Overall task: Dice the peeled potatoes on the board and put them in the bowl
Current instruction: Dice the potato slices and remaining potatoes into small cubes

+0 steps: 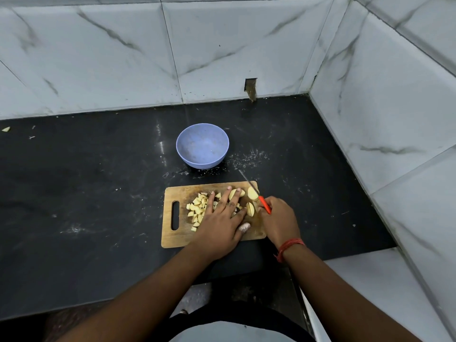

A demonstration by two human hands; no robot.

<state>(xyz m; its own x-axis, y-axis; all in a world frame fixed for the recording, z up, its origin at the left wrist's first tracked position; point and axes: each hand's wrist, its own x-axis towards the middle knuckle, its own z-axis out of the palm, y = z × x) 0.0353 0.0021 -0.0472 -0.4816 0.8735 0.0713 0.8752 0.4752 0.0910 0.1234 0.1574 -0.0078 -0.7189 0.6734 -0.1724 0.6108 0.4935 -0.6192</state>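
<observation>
A wooden cutting board (179,239) lies on the black counter. A pile of diced potato (196,210) sits on its left half, and larger potato pieces (251,193) lie on its right half. My left hand (222,218) lies flat on the board with straight, spread fingers over the potato pieces. My right hand (278,218) grips a knife (249,184) by its orange handle, the blade pointing away over the board's far right corner. A blue bowl (202,145) stands behind the board, with nothing in it.
Tiled walls close the counter at the back and on the right. White specks and smears (246,159) lie on the counter near the bowl. A small scrap (6,129) lies at the far left. A hole in the wall (251,86) sits above the counter.
</observation>
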